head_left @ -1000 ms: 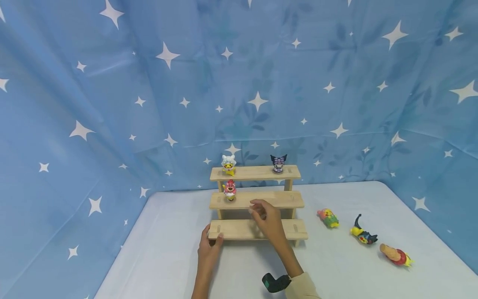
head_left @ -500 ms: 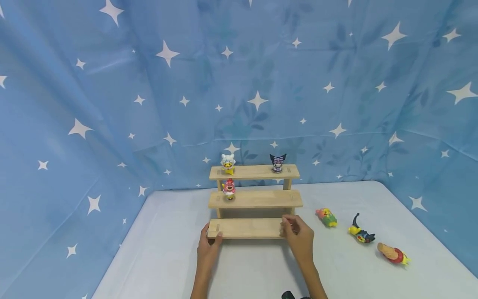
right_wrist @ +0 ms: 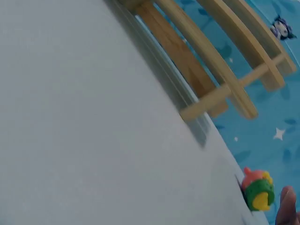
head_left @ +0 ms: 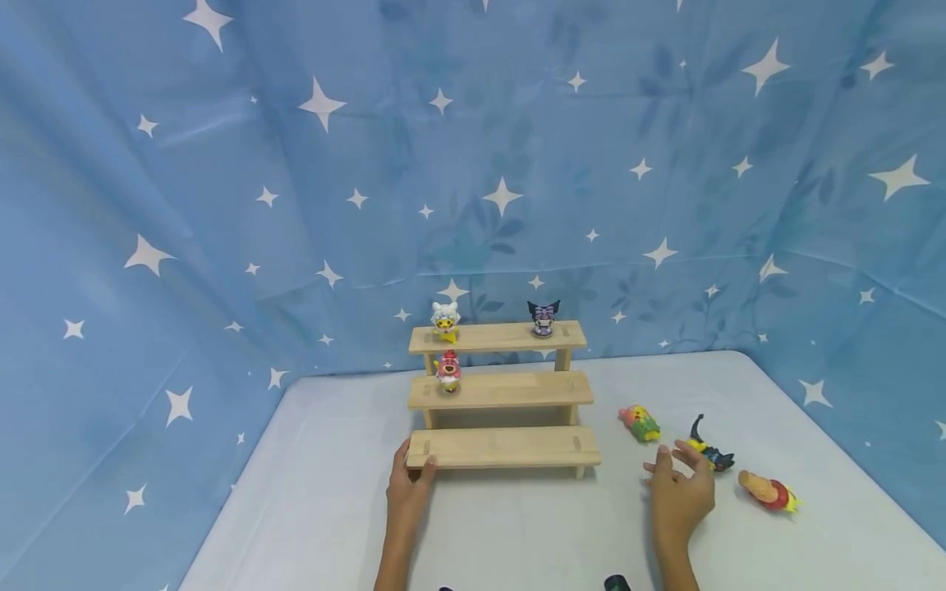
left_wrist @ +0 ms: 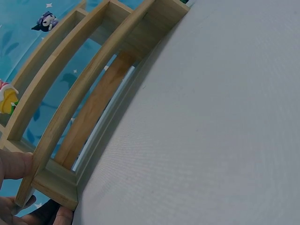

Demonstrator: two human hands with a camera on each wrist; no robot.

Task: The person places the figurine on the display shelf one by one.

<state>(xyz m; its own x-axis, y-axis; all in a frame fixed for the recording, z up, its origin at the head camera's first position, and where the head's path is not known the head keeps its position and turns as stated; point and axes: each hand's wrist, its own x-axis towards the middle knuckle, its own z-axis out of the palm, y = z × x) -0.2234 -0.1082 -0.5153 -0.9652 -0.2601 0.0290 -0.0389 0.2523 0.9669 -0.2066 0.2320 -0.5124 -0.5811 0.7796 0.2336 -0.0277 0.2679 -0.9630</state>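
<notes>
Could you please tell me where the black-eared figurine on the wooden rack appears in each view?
Head: the black-eared figurine stands on the wooden rack, top tier, right of centre.
Left wrist: the figurine, upper left.
Right wrist: the figurine, upper right.
Shared landmark: the wooden rack.

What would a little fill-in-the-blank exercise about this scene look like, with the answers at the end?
1. The left hand grips the wooden stand by the left end of its ____ (top, middle or bottom) shelf.
2. The right hand appears close to the black-and-yellow figurine, one of ____ figurines lying on the table.
3. The white-hooded figurine stands on the ____ shelf.
4. The backdrop is ____ with white stars.

Missing words: bottom; three; top; blue.
</notes>
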